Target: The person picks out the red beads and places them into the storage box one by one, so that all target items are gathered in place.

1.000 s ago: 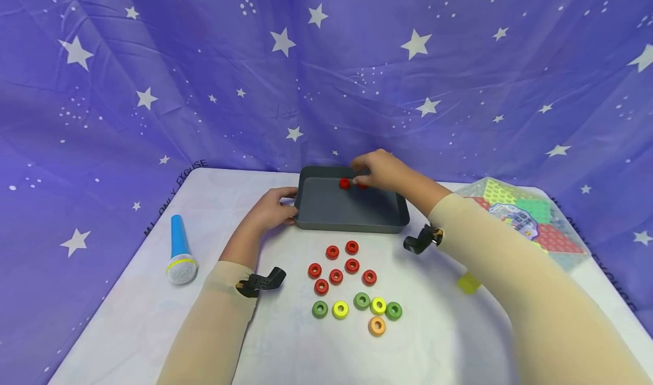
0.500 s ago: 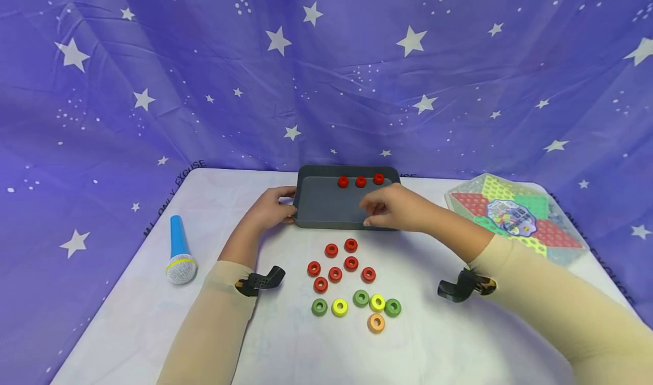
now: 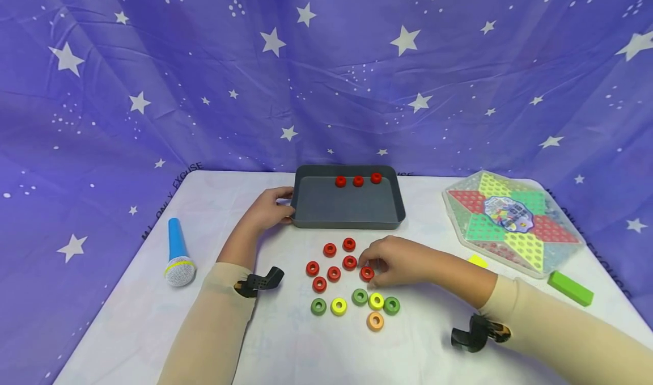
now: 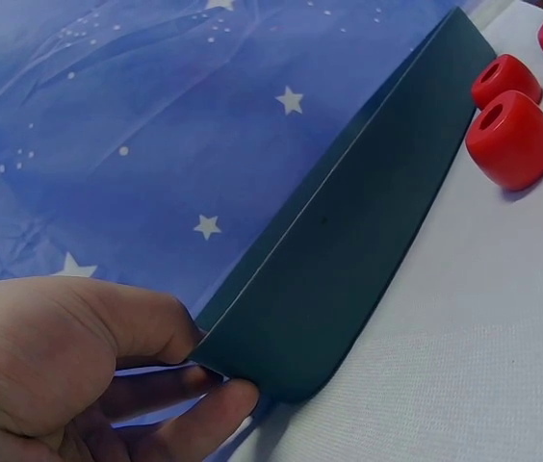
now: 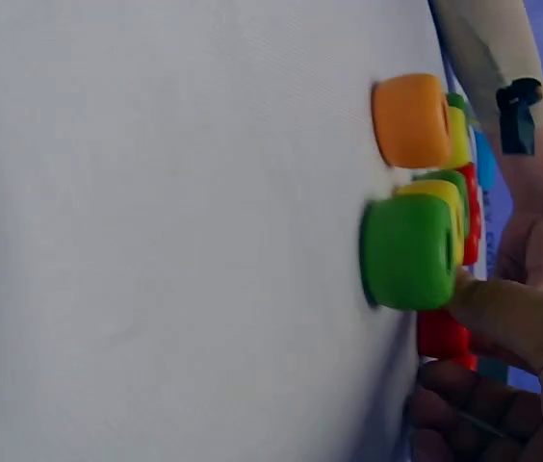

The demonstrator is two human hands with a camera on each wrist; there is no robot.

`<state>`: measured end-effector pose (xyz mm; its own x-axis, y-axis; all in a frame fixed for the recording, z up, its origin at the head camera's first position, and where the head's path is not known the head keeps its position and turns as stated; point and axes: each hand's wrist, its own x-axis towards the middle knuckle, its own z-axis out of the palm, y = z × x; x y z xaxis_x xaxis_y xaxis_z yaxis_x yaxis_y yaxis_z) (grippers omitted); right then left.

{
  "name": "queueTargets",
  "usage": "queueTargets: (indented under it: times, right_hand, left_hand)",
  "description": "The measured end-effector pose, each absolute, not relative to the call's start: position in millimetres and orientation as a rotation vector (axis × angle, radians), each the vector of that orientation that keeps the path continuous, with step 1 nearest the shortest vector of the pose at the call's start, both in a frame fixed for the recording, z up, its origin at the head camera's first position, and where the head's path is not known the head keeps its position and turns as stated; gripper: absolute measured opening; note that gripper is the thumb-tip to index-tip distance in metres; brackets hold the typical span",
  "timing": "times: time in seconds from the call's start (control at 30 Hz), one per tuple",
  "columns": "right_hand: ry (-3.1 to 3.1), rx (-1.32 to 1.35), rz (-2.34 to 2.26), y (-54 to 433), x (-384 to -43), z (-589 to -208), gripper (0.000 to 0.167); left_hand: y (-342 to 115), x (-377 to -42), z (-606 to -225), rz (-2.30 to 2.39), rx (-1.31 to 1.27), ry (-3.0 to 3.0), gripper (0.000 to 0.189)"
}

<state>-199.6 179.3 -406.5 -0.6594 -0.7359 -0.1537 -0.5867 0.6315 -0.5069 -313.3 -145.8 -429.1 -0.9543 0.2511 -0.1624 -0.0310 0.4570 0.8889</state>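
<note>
My left hand (image 3: pixel 267 209) holds the left side of a dark grey rectangular tray (image 3: pixel 352 209), its thumb and fingers at a corner in the left wrist view. Three red beads (image 3: pixel 359 181) with holes stand in a row along the tray's back. Lower on the table, my right hand (image 3: pixel 403 261) has its thumb and fingers curled around a red bead (image 3: pixel 367 274), which is still on the cloth. Several other red beads (image 3: pixel 334 274) lie left of it. In the right wrist view, a green bead (image 5: pixel 408 252) sits close to the thumb.
Nearer me lie green beads (image 3: pixel 318 307), yellow beads (image 3: pixel 339 307) and an orange bead (image 3: pixel 375 321). A blue toy microphone (image 3: pixel 178 254) lies at left. At right are a hexagonal star-patterned game box (image 3: pixel 510 220), a green block (image 3: pixel 570 288) and a partly hidden yellow piece (image 3: pixel 477 261).
My right hand has let go of the third red bead in the tray, then come back towards me to a loose red bead. The left hand stays at the tray.
</note>
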Motion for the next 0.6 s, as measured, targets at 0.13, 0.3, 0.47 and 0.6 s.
queueTargets:
  times: [0.13, 0.3, 0.47, 0.6]
  right_hand:
    - [2.535, -1.079, -0.589, 179, -197, -412, 0.031]
    - [2.550, -1.116, -0.617, 183, -197, -410, 0.029]
    - [2.574, -1.128, -0.623, 189, -204, -392, 0.032]
    - [2.619, -1.136, -0.600, 192, -218, -375, 0.033]
  left_hand:
    - [-147, -312, -430, 1.504, 0.200, 2.436, 0.064]
    - [-147, -312, -429, 1.507, 0.203, 2.442, 0.064]
    - [-146, -311, -427, 1.520, 0.208, 2.431, 0.064]
    - [-146, -311, -426, 1.525, 0.210, 2.421, 0.064]
